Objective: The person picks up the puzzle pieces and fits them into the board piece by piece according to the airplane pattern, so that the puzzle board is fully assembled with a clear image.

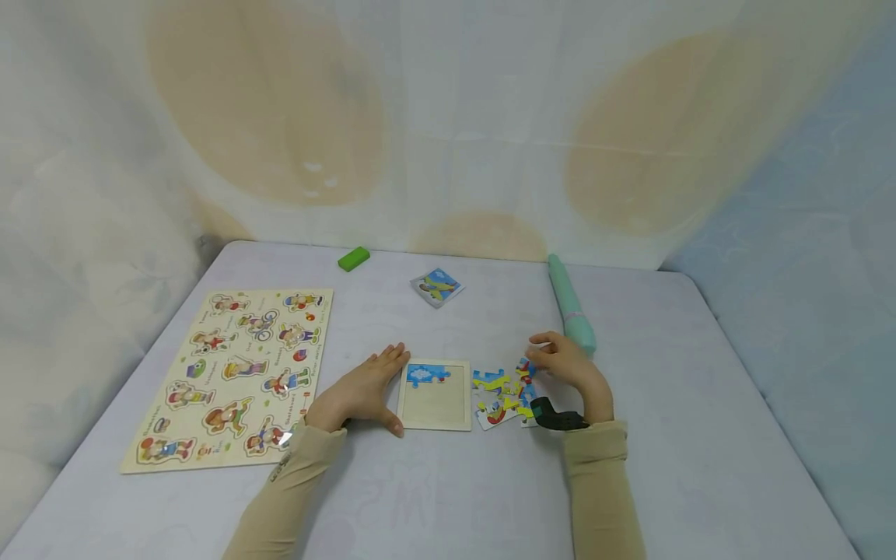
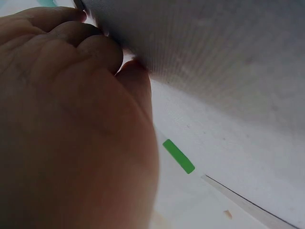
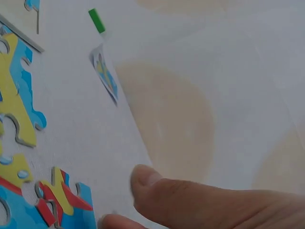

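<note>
My left hand rests at the left side of a small square wooden puzzle tray, fingers and thumb spread along its edge. Joined blue cloud puzzle pieces fill the tray's upper left. To the tray's right lies a cluster of loose puzzle pieces in yellow, blue and red. Over the far right of that cluster is my right hand, fingers loosely bent. In the right wrist view, its fingertips are close beside a red, yellow and blue puzzle piece, and no piece shows between them.
A large wooden puzzle board with figures lies at the left. Toward the back are a green block and a small picture card. A folded mint-green umbrella-like object lies beyond my right hand.
</note>
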`<state>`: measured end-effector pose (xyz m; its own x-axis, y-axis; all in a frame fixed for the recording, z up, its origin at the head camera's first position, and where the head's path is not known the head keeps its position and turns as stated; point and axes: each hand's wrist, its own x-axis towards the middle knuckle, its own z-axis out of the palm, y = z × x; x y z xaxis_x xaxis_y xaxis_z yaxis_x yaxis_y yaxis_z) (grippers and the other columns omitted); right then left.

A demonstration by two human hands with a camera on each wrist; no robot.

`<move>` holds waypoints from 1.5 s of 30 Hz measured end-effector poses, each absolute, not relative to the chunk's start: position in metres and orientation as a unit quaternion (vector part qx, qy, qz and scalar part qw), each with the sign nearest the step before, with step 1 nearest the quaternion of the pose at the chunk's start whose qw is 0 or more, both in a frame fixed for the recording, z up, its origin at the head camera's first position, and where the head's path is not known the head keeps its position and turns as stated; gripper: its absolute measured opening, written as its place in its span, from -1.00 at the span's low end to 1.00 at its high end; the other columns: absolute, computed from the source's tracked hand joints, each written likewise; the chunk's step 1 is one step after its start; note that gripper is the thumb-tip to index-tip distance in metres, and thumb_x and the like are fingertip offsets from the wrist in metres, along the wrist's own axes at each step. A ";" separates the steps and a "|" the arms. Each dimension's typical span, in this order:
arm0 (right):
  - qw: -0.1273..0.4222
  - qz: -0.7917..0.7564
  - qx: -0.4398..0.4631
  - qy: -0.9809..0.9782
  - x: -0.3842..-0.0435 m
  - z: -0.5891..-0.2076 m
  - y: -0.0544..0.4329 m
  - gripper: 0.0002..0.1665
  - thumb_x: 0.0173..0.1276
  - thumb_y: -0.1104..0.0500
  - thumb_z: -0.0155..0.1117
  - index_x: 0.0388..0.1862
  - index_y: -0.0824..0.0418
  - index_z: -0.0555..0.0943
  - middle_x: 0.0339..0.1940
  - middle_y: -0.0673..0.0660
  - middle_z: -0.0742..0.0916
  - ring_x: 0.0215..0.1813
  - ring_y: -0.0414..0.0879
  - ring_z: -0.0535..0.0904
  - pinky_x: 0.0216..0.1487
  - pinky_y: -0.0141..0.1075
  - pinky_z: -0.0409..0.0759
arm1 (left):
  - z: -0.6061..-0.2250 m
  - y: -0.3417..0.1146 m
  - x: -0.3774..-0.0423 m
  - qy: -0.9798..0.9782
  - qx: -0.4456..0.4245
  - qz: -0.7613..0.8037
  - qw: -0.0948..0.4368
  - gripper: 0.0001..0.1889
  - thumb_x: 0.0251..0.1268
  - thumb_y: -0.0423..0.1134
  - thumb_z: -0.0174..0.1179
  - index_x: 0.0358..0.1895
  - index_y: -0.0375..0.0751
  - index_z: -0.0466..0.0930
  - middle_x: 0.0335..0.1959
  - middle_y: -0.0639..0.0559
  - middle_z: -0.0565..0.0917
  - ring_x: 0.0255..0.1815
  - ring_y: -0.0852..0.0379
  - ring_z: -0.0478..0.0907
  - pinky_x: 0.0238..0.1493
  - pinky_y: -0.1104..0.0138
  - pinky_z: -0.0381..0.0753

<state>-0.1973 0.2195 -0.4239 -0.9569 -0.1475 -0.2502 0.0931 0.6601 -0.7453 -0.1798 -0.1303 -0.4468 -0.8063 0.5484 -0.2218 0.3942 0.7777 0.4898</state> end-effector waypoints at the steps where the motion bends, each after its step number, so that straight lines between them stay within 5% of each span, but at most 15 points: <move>1: 0.146 -0.414 -0.012 0.899 -0.197 -0.424 0.222 -0.48 0.43 0.16 0.14 0.27 0.42 0.41 0.06 0.42 0.61 -0.09 0.09 0.60 -0.14 -0.27 0.62 | -0.447 -0.130 -0.180 0.926 0.254 0.214 0.179 0.32 -0.41 0.03 0.63 0.51 -0.36 0.01 0.58 -0.23 -0.04 0.61 -0.17 -0.15 0.60 -0.02 -0.09; 13: 0.142 -0.380 -0.009 0.914 -0.196 -0.427 0.218 -0.48 0.04 0.37 0.43 0.04 0.39 0.58 -0.19 0.24 0.65 -0.16 0.00 0.53 -0.16 -0.31 0.51 | -0.445 -0.130 -0.179 0.925 0.253 0.217 0.183 0.32 -0.39 0.03 0.62 0.52 -0.35 -0.01 0.59 -0.22 -0.05 0.61 -0.16 -0.16 0.60 -0.01 -0.10; 22: 0.127 -0.313 -0.009 0.941 -0.194 -0.424 0.208 -0.63 0.03 0.37 0.42 -0.12 0.33 0.62 -0.23 0.22 0.65 -0.19 0.02 0.53 -0.23 -0.23 0.54 | -0.443 -0.130 -0.179 0.925 0.256 0.215 0.182 0.32 -0.38 0.03 0.62 0.51 -0.36 -0.01 0.58 -0.25 -0.05 0.61 -0.19 -0.15 0.60 -0.03 -0.10; 40: 0.083 -0.346 -0.024 0.934 -0.202 -0.438 0.195 -0.73 0.25 0.23 0.29 -0.07 0.28 0.57 -0.13 0.22 0.68 -0.08 0.04 0.57 -0.05 -0.13 0.59 | -0.445 -0.130 -0.178 0.924 0.253 0.219 0.183 0.32 -0.37 0.03 0.62 0.52 -0.34 -0.01 0.59 -0.23 -0.05 0.61 -0.17 -0.16 0.60 -0.02 -0.11; 45: 0.067 -0.373 -0.042 0.924 -0.204 -0.440 0.187 -0.77 0.34 0.22 0.22 -0.05 0.25 0.60 -0.14 0.22 0.68 -0.11 0.03 0.59 -0.13 -0.22 0.60 | -0.445 -0.129 -0.178 0.925 0.249 0.219 0.185 0.32 -0.38 0.02 0.63 0.52 -0.33 -0.01 0.59 -0.22 -0.05 0.61 -0.16 -0.16 0.61 -0.01 -0.11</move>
<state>-0.2044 0.1872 -0.4399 -0.9875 -0.1277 -0.0927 -0.0276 0.7181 -0.6954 -0.1781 -0.1294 -0.4446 -0.8070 0.5426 -0.2332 0.3805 0.7796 0.4974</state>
